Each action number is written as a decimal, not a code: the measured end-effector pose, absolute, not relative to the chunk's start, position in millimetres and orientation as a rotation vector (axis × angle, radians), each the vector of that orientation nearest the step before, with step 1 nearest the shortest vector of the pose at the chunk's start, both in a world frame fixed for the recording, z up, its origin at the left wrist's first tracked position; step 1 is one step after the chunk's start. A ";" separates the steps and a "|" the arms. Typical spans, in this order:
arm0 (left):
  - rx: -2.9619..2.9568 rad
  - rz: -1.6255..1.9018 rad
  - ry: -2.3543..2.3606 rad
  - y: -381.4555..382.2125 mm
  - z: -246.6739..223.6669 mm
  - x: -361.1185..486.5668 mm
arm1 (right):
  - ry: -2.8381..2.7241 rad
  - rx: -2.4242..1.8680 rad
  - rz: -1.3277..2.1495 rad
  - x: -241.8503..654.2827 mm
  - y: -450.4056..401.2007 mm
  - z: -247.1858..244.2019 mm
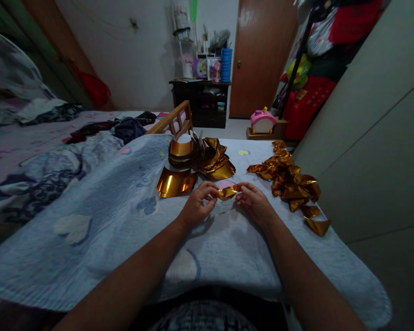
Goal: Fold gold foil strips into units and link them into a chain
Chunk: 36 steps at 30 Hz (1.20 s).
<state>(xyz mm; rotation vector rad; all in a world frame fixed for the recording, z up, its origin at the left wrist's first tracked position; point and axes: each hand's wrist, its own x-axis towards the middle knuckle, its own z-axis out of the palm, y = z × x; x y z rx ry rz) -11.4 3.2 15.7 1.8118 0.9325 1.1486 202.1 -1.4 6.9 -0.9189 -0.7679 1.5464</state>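
A small folded piece of gold foil (228,191) is stretched between my two hands, above the blue cloth (224,257). My left hand (200,202) pinches its left end, and my right hand (254,201) pinches the right end. Just beyond my left hand lie curved gold sheets (175,182). Behind them is a fanned pile of gold sheets (217,161). On the right side of the cloth, several folded gold pieces (286,177) form a loose heap.
A wooden rail (174,118) stands at the far left edge of the cloth. Clothes lie on a bed (7,147) at the left. Farther back are a dark cabinet (200,110), a door (260,55) and a pink object (263,120). A pale panel (376,138) borders the right.
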 end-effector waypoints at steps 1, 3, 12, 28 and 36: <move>1.884 1.147 0.945 2.5 15.1 -11.4 | -0.770 -0.925 1.528 201.8 -1.3 6.6; 1.986 1.144 0.960 1.6 13.7 -11.3 | -0.789 -0.940 1.497 201.6 -1.0 6.2; 2.044 1.114 0.939 0.9 14.3 -9.3 | -0.894 -1.030 1.396 204.0 0.1 2.9; 2.003 1.096 0.938 0.1 12.4 -8.7 | -0.967 -1.203 1.241 200.8 0.8 5.5; 1.907 1.163 1.000 -1.0 12.1 -8.0 | -0.603 -1.093 1.342 213.5 7.4 4.1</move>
